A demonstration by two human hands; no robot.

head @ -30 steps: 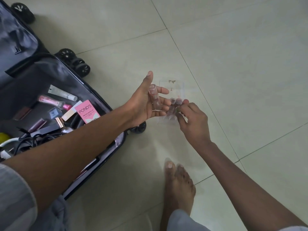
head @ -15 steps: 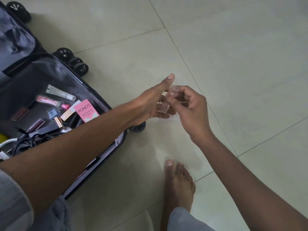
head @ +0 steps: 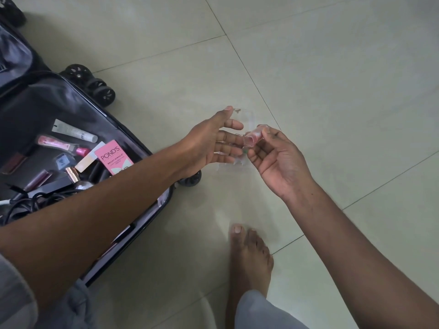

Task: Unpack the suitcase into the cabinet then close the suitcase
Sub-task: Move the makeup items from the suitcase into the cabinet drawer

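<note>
Unpacking was plainly only part done: the suitcase lay open on the tiled floor at the left, with its goods inside. Among them were a white tube, a pink gloss tube, a pink POND'S box, a rose-capped bottle and a tangle of black cable. No cabinet showed in the head view.

Both hands met over the floor, just right of the case and clear of it. The left hand was spread flat, fingers straight, with a thin clear plastic piece lying against its fingertips; the piece was so transparent that its outline was hard to trace. The right hand had its fingers curled, its grip pinching a small pinkish transparent item between thumb and forefinger, close to the left fingertips. What that item was could not be told. A bare foot stood below the hands.

By my reading, the step in hand was handling this small clear item taken from the case, not yet stowing it. The next move would call for securing both clear parts in a firm grip, then carrying them to the cabinet. The case stayed well filled, so closing it lay far off.
</note>
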